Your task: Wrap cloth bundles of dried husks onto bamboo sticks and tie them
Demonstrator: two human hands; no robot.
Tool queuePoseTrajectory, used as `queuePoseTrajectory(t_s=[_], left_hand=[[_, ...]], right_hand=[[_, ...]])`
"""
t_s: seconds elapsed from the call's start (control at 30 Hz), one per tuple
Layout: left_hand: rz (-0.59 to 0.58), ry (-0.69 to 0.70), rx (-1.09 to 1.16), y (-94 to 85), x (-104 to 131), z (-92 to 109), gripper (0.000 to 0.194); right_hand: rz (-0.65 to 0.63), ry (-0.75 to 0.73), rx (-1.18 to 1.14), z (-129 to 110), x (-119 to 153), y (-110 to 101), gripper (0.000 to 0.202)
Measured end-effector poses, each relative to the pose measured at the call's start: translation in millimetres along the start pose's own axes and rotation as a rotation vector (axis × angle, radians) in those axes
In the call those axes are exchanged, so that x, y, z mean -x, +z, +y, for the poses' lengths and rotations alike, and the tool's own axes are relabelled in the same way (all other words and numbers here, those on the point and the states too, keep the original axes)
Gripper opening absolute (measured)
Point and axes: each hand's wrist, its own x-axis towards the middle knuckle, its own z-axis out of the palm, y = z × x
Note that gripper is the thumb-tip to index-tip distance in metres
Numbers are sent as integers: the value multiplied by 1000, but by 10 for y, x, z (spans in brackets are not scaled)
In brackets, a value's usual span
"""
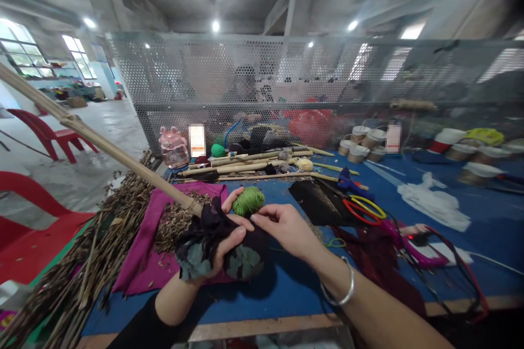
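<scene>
Left hand (226, 244) grips dark cloth (213, 221), right hand (291, 229) just beside green yarn (249, 200)

Hands: two, the left hand (226, 248) and the right hand (291, 229). Slanting pole (135, 166): one. Dark cloth bundle (216, 218): one. Light-green yarn ball (249, 200): one. Darker green ball (218, 150): one. Silver bangle (351, 283): one. Magenta cloth (131, 270): one. Pink-topped bottle (174, 150): one. Red chairs (30, 248): two. White plastic bag (438, 202): one. Twine spool (413, 104): one. White-topped pots (357, 154): at least four in the middle cluster; those at far right overlap, count unsure. Poles lying on the table (262, 262): several, overlapping. Dried stems (88, 267): one heap, too tangled to count.
</scene>
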Motion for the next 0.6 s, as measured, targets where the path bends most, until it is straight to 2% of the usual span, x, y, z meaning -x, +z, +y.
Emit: queuePoseTrajectory(t_s=[0.1,0.17,0.27,0.37,0.43,0.5,0.6], left_hand=[[-32,-26,32,31,-23,46,22],[-31,-25,62,61,-39,58,29],[-12,-24,60,82,-44,41,44],[-31,-58,26,51,-30,23,39],[-48,-63,-14,8,-18,30,29],[-78,-50,-2,-30,-5,47,24],[-146,-49,177,-38,21,73,21]], right_hand=[[22,65,15,25,-56,26,28],[97,70,100,44,-73,68,29],[193,4,219,55,-57,138,33],[215,-91,263,16,-1,129,29],[247,-138,249,-32,32,46,24],[331,-194,249,-70,34,-92,21],[481,-250,356,-51,-31,-345,21]])
